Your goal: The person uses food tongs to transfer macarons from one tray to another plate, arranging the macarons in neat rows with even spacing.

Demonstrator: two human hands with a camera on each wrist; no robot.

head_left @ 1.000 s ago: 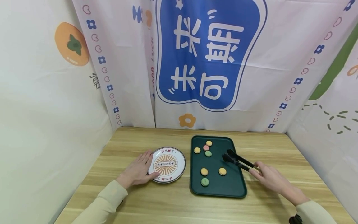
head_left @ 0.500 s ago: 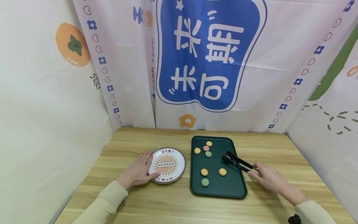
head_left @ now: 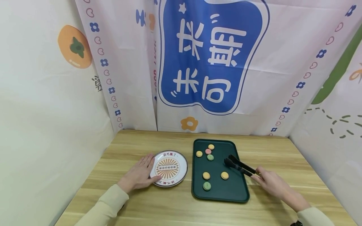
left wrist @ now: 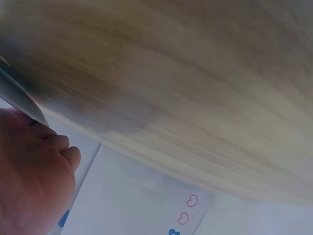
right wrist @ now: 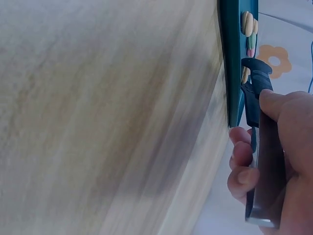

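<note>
The left hand (head_left: 140,173), fingers straight, rests on the round white plate (head_left: 168,169) at nine o'clock. The right hand (head_left: 272,183) grips parted black tongs (head_left: 240,169) over the rectangular green tray (head_left: 223,192) from three o'clock; round pastel macarons (head_left: 224,175) dot it.

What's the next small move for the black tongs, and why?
I'd probably bring the black tongs over the small round yellow macaron nearest the right edge of the dark green rectangular tray. The right hand holds them slightly spread, with nothing visible between, and that macaron lies close by, apart from the others.
</note>
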